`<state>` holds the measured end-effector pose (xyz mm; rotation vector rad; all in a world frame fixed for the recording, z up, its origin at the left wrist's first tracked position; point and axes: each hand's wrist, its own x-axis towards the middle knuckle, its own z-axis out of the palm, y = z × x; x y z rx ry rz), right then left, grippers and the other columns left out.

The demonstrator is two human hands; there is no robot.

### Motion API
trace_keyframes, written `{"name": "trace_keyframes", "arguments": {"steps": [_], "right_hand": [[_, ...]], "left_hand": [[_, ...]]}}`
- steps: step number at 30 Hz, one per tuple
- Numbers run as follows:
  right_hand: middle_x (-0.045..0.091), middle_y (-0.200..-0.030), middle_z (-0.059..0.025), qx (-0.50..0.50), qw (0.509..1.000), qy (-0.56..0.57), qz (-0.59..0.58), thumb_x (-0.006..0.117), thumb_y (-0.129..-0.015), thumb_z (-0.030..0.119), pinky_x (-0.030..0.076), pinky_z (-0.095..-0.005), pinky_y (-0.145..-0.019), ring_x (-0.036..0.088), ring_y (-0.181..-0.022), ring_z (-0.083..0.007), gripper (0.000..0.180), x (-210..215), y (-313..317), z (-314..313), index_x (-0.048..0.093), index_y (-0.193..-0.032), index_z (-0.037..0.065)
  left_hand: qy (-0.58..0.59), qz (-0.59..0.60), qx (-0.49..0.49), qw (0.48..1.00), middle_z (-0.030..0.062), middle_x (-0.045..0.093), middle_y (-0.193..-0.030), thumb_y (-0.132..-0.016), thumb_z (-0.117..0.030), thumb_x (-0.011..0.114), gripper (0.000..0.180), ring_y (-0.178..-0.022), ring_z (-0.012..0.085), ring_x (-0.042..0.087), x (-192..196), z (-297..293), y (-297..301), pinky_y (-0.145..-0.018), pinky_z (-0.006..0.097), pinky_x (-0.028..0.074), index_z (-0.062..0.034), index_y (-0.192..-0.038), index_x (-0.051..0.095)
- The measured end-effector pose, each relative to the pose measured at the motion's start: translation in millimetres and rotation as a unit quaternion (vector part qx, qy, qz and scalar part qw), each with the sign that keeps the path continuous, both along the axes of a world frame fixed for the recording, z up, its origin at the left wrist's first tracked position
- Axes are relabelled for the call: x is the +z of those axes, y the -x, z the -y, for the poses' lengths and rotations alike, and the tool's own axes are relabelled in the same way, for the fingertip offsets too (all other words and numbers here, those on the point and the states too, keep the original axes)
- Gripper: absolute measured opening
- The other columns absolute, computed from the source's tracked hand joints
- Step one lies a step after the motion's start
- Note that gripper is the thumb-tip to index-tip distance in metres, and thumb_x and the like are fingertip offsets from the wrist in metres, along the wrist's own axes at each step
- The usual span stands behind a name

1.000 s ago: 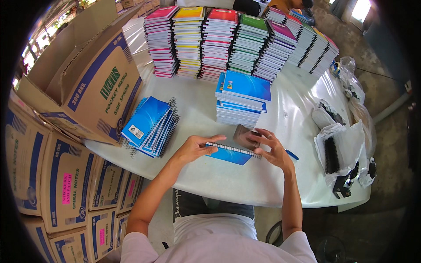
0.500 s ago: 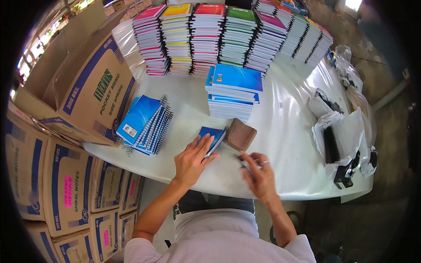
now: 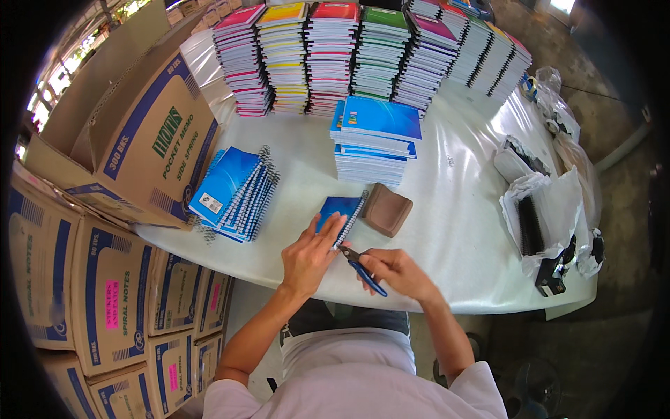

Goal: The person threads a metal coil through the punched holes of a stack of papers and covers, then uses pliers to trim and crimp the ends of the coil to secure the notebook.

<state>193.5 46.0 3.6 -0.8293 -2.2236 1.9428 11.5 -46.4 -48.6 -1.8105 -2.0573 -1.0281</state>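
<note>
Right hand [image 3: 394, 271]: grip closed round blue-handled pliers [image 3: 372, 279], tips at the near end of a wire coil [image 3: 356, 217]. Left hand [image 3: 305, 257]: fingers laid flat, on blue notebook [image 3: 338, 205], toward the tabletop's [image 3: 460, 234] front edge. Advisable: notebook pinned, tips square to wire, cover clear. Brown block [image 3: 387, 211]: just right. Tabletop: white, glossy; notebook stacks [image 3: 329, 66] along far edge. Room: cartons [image 3: 105, 297] beyond left edge.

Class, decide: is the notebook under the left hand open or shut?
Shut: the notebook lies blue cover up under the left hand, no pages spread beyond its spiral.
</note>
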Motion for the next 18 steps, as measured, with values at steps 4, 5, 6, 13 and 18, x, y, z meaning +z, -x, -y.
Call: {"name": "trace_keyframes", "arguments": {"steps": [4, 5, 6, 13, 18], "right_hand": [[0.063, -0.089, -0.0124, 0.005, 0.987, -0.122, -0.102, 0.059, -0.097, 0.015, 0.051, -0.0297, -0.062, 0.061, -0.072, -0.0172, 0.02, 4, -7, -23, 0.064, -0.101, -0.004], [0.063, -0.085, -0.0128, -0.008, 0.971, -0.201, -0.127, 0.059, -0.096, 0.014, 0.05, -0.0311, -0.062, 0.061, -0.073, -0.02, 0.019, 6, -13, -28, 0.064, -0.101, -0.004], [0.063, -0.087, -0.0133, -0.077, 0.965, -0.229, -0.102, 0.06, -0.096, 0.013, 0.05, -0.0331, -0.064, 0.062, -0.073, -0.0229, 0.018, 8, -17, -35, 0.064, -0.101, -0.003], [0.061, -0.104, -0.0142, -0.236, 0.76, -0.599, 0.088, 0.07, -0.086, 0.008, 0.05, -0.0383, -0.073, 0.063, -0.087, -0.0283, 0.028, -33, -74, -102, 0.064, -0.113, 0.003], [0.055, -0.13, -0.0145, -0.18, 0.932, -0.181, -0.259, 0.08, -0.074, 0.002, 0.051, -0.0317, -0.078, 0.062, -0.094, -0.0234, 0.064, 11, 47, -44, 0.055, -0.133, 0.006]], "left_hand": [[-0.041, -0.078, -0.008, 0.996, 0.0043, 0.067, -0.123, -0.071, -0.024, 0.08, 0.06, -0.114, 0.0296, 0.063, 34, 5, 20, -0.088, 0.037, 0.054, -0.0135, -0.128, 0.063], [-0.054, -0.103, -0.008, 0.993, 0.0043, 0.067, -0.124, -0.07, -0.024, 0.081, 0.061, -0.114, 0.0297, 0.063, 50, 8, 26, -0.091, 0.038, 0.052, -0.0135, -0.128, 0.064], [-0.067, -0.082, -0.012, 0.994, 0.0056, 0.066, -0.125, -0.066, -0.016, 0.082, 0.063, -0.117, 0.029, 0.062, 66, 13, 40, -0.099, 0.039, 0.048, -0.0123, -0.127, 0.064], [-0.119, 0.188, -0.078, 0.972, 0.011, 0.059, -0.135, -0.076, -0.011, 0.075, 0.055, -0.127, 0.0315, 0.054, 118, 38, 157, -0.106, 0.039, 0.044, -0.0065, -0.13, 0.062], [-0.125, 0.435, -0.344, 0.822, 0.0067, 0.051, -0.144, -0.084, -0.043, 0.07, 0.06, -0.13, 0.0452, 0.046, 99, 20, 192, -0.11, 0.052, 0.038, -0.0142, -0.134, 0.058]]}}
